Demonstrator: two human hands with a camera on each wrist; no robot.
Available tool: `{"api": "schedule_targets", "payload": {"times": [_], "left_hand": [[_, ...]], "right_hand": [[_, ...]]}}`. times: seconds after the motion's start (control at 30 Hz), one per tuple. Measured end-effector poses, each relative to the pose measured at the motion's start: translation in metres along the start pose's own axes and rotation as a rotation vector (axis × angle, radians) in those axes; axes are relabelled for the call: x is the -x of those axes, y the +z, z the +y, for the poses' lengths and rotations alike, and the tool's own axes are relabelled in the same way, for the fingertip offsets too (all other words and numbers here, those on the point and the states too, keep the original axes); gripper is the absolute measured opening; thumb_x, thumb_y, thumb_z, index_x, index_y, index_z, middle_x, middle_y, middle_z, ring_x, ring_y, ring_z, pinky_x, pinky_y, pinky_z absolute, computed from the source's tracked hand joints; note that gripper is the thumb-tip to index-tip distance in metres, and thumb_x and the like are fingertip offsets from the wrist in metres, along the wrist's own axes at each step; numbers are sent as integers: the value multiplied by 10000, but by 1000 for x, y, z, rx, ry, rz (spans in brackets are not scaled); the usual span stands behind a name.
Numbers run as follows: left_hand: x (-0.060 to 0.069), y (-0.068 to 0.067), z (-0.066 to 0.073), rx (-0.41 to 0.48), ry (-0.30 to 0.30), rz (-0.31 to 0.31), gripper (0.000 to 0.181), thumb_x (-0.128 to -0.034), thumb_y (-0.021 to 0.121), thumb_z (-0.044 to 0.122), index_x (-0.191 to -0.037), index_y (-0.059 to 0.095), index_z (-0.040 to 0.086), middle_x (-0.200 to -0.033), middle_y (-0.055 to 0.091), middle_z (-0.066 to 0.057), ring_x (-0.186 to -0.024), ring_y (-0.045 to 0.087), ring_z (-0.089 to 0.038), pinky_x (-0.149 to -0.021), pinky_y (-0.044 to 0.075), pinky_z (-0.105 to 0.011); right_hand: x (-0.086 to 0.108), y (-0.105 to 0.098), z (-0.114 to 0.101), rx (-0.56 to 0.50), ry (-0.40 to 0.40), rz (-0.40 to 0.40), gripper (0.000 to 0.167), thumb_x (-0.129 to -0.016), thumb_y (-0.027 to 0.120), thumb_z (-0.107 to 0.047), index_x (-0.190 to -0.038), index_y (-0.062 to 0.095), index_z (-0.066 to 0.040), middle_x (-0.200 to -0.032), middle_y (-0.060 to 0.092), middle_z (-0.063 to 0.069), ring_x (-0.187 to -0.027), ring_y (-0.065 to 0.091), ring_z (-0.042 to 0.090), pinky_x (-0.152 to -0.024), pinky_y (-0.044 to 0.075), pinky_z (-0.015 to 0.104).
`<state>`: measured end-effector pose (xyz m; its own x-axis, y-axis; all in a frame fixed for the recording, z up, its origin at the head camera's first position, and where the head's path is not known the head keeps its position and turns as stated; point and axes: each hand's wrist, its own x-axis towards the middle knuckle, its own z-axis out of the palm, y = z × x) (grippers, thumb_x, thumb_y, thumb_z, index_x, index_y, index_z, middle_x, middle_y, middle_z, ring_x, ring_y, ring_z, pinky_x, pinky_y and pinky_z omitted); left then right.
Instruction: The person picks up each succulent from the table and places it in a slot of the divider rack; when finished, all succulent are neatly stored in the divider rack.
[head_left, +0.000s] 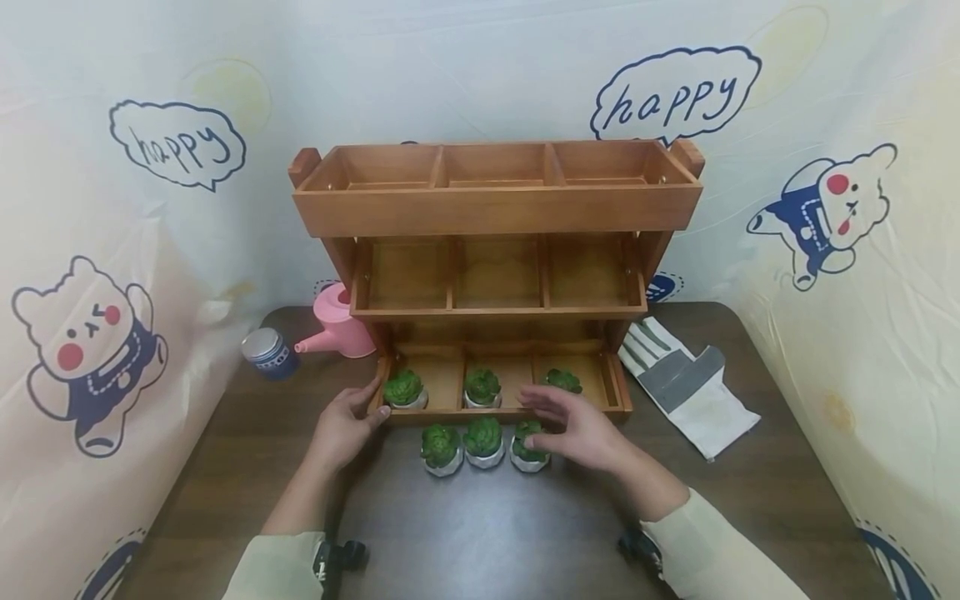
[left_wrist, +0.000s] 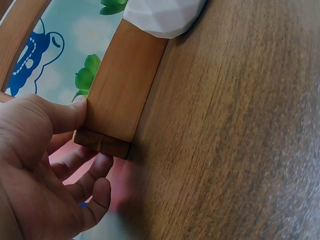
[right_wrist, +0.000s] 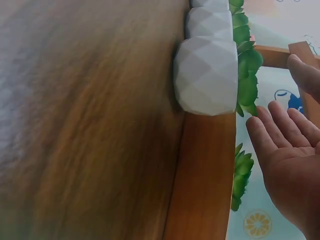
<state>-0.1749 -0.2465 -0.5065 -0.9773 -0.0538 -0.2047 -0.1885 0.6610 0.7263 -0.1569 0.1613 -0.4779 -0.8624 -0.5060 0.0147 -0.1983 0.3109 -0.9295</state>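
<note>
On the counter [head_left: 480, 525], three potted succulents [head_left: 483, 442] stand in a row, the right hand [head_left: 581, 429] spread near the rightmost, while the left hand [head_left: 347, 427] pinches the lower left corner of a wooden rack [head_left: 497, 212] whose bottom tier [head_left: 495, 416] holds three more, and I can read "happy" twice on the cloth [head_left: 465, 75] behind.

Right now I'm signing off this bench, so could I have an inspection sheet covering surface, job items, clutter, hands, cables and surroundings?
Surface: dark wood-grain table.
Job's things: upright wooden three-tier shelf; three potted succulents in its bottom tier, one per compartment; three front plants in a row on the table.
Clutter: pink watering can and blue jar left of the shelf; grey-and-white glove right.
Hands: left hand holds the bottom tier's left front corner; right hand holds nothing, near the right front plant.
Cables: nothing seen.
Surroundings: pale curtain printed with bears and "happy".
</note>
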Motion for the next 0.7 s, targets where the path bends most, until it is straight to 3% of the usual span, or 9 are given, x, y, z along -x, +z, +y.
{"api": "schedule_targets", "payload": {"times": [0.33, 0.57, 0.7], "left_hand": [[2, 0, 2, 7, 5, -2, 674, -971, 740, 348, -1573, 466, 218, -1380, 552, -173, -1265, 527, -420, -1053, 439, -658], [2, -1, 2, 11, 14, -1, 669, -975, 734, 357, -1574, 466, 225, -1406, 547, -176, -1289, 517, -424, -1066, 419, -671], [2, 0, 1, 7, 19, -1, 666, -979, 731, 352, -1576, 463, 225, -1398, 549, -175, -1273, 524, -418, -1060, 426, -668]], "right_hand": [[11, -4, 11, 16, 10, 9, 733, -830, 893, -201, -1471, 549, -112, -1454, 609, 63, -1338, 582, 276, -1106, 460, 428], [12, -4, 16, 17, 14, -8, 785, -801, 916, -206, -1464, 540, -14, -1444, 614, 102, -1334, 584, 284, -1105, 460, 401], [12, -2, 20, 30, 16, -16, 778, -791, 925, -208, -1452, 559, -23, -1430, 622, 113, -1328, 589, 284, -1108, 457, 406]]}}
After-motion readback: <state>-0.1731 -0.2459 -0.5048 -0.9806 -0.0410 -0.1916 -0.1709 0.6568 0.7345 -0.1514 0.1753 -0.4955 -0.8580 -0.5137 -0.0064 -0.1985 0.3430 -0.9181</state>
